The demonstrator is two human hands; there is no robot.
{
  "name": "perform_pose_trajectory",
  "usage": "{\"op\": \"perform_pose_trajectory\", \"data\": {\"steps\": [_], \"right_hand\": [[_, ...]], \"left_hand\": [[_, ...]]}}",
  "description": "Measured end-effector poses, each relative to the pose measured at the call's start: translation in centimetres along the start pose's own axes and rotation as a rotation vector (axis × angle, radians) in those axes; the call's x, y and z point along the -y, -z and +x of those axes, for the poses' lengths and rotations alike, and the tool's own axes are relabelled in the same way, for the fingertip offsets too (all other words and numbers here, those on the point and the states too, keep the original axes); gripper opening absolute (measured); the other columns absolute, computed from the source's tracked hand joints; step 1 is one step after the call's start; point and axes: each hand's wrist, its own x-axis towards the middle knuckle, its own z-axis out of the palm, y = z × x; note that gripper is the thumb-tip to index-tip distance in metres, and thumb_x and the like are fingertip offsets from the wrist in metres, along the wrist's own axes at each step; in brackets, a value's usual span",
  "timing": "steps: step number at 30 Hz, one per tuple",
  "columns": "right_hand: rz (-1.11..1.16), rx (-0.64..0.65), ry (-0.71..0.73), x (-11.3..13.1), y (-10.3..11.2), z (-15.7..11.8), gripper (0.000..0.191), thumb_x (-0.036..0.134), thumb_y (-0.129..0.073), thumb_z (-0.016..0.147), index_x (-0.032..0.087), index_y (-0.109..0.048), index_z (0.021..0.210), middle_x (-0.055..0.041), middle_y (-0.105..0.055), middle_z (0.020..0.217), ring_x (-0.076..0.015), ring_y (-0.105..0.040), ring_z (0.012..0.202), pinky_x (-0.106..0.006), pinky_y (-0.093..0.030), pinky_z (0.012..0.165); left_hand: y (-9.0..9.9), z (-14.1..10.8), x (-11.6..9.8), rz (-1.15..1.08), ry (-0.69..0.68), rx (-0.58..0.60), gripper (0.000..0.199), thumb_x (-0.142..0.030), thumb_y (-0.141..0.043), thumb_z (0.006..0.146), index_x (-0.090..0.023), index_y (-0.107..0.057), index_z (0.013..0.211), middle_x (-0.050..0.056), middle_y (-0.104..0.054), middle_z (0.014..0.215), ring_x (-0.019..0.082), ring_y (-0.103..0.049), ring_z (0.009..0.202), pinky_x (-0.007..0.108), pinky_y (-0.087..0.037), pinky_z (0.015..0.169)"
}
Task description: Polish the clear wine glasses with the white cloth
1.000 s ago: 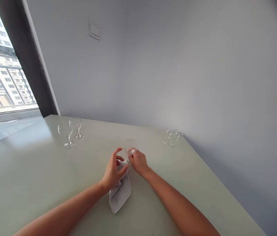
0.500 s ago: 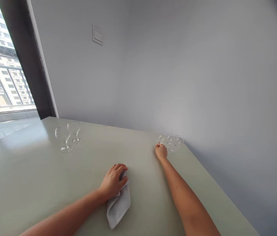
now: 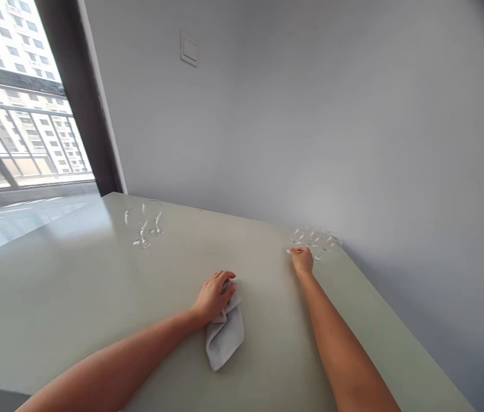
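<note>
My left hand (image 3: 213, 298) is closed around the upper part of a grey cloth (image 3: 227, 339), and the rest of the cloth trails toward me on the table. With my right arm stretched far out, my right hand (image 3: 303, 261) pinches the lower part of a clear stemmed glass (image 3: 297, 236); my fingers partly hide its stem and foot. Close beside it on the right stand other clear glasses (image 3: 328, 242), partly overlapping in view. At the left, two clear stemmed glasses (image 3: 141, 242) stand upright, away from both hands.
The pale green table (image 3: 160, 343) reaches to the grey wall (image 3: 353, 126) behind, and its right edge runs near the glasses. A light switch (image 3: 189, 49) is on the wall. A window with a railing (image 3: 31, 131) lies at the far left.
The view has shifted, so everything appears farther right and slightly higher. My left hand keeps the cloth, and my right hand stays low at the same glass.
</note>
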Motion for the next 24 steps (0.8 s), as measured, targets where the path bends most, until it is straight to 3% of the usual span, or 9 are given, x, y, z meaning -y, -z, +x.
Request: {"op": "perform_pose_trajectory", "data": {"steps": [4, 8, 9, 10, 12, 14, 18, 21, 24], "right_hand": [[0.098, 0.118, 0.068, 0.9, 1.0, -4.5, 0.035, 0.04, -0.035, 0.078, 0.014, -0.058, 0.078, -0.0061, -0.06, 0.063, -0.0172, -0.053, 0.058, -0.026, -0.038, 0.053], [0.123, 0.478, 0.237, 4.2, 1.3, -12.5, 0.046, 0.056, -0.044, 0.073, 0.018, -0.052, 0.05, 0.001, -0.048, 0.04, -0.0122, -0.044, 0.039, -0.024, -0.032, 0.044], [0.075, 0.632, 0.363, 5.2, 1.4, -14.7, 0.051, 0.058, -0.037, 0.077, 0.018, -0.051, 0.048, 0.0009, -0.047, 0.04, -0.012, -0.045, 0.04, -0.023, -0.031, 0.045], [0.026, 0.693, 0.504, 6.1, 1.5, -16.9, 0.052, 0.057, -0.033, 0.08, 0.019, -0.051, 0.05, 0.0006, -0.049, 0.043, -0.0121, -0.046, 0.043, -0.023, -0.03, 0.047], [-0.119, 0.664, 0.684, 7.6, 1.6, -20.4, 0.05, 0.057, -0.032, 0.081, 0.02, -0.051, 0.054, -0.0005, -0.055, 0.051, -0.0132, -0.049, 0.048, -0.024, -0.028, 0.048], [-0.233, 0.595, 0.75, 8.2, 1.3, -22.6, 0.041, 0.056, -0.042, 0.078, 0.02, -0.052, 0.061, -0.0015, -0.058, 0.059, -0.0143, -0.051, 0.052, -0.024, -0.027, 0.05], [-0.215, 0.598, 0.648, 7.6, 0.0, -22.9, 0.026, 0.043, -0.051, 0.074, 0.02, -0.049, 0.061, -0.0001, -0.056, 0.058, -0.014, -0.05, 0.054, -0.023, -0.026, 0.051], [0.022, 0.672, 0.579, 6.6, -0.6, -21.7, 0.028, 0.039, -0.051, 0.074, 0.02, -0.042, 0.055, 0.0024, -0.048, 0.052, -0.0125, -0.044, 0.052, -0.023, -0.028, 0.051], [0.348, 0.827, 0.459, 5.9, -0.4, -20.8, 0.033, 0.042, -0.056, 0.07, 0.02, -0.038, 0.054, 0.0043, -0.04, 0.051, -0.0112, -0.037, 0.05, -0.023, -0.028, 0.05]], "left_hand": [[0.1, 1.2, 1.1, -0.381, 0.181, -0.312, 0.018, -0.025, -0.042, 0.078, -0.02, -0.053, 0.091, 0.003, -0.058, 0.092, 0.012, -0.053, 0.077, 0.024, -0.042, 0.07], [1.5, 2.6, 2.2, -0.488, 0.258, -0.624, 0.018, -0.02, -0.046, 0.074, -0.019, -0.051, 0.091, 0.003, -0.056, 0.091, 0.012, -0.051, 0.081, 0.024, -0.04, 0.073], [2.1, 2.8, 2.4, -0.489, 0.28, -0.686, 0.018, -0.02, -0.046, 0.074, -0.02, -0.05, 0.092, 0.003, -0.055, 0.091, 0.012, -0.051, 0.081, 0.024, -0.04, 0.072], [2.7, 3.0, 2.6, -0.485, 0.298, -0.748, 0.019, -0.02, -0.046, 0.074, -0.02, -0.049, 0.093, 0.003, -0.054, 0.092, 0.011, -0.051, 0.08, 0.024, -0.04, 0.07], [4.1, 3.4, 2.9, -0.463, 0.326, -0.861, 0.022, -0.02, -0.047, 0.074, -0.022, -0.047, 0.096, 0.003, -0.053, 0.096, 0.011, -0.05, 0.08, 0.023, -0.041, 0.069], [5.5, 3.7, 3.3, -0.407, 0.385, -0.951, 0.026, -0.021, -0.048, 0.074, -0.024, -0.045, 0.1, 0.002, -0.051, 0.1, 0.011, -0.05, 0.082, 0.023, -0.041, 0.068], [8.9, 4.4, 5.2, -0.278, 0.565, -1.123, 0.035, -0.026, -0.048, 0.076, -0.026, -0.037, 0.109, 0.004, -0.046, 0.11, 0.012, -0.051, 0.086, 0.025, -0.042, 0.069], [12.0, 4.9, 7.1, -0.212, 0.64, -1.206, 0.045, -0.027, -0.048, 0.076, -0.026, -0.029, 0.117, 0.009, -0.037, 0.12, 0.014, -0.051, 0.093, 0.027, -0.041, 0.072], [14.9, 5.3, 8.9, -0.138, 0.659, -1.163, 0.055, -0.027, -0.053, 0.073, -0.024, -0.026, 0.121, 0.013, -0.037, 0.123, 0.018, -0.052, 0.096, 0.03, -0.04, 0.073]]}}
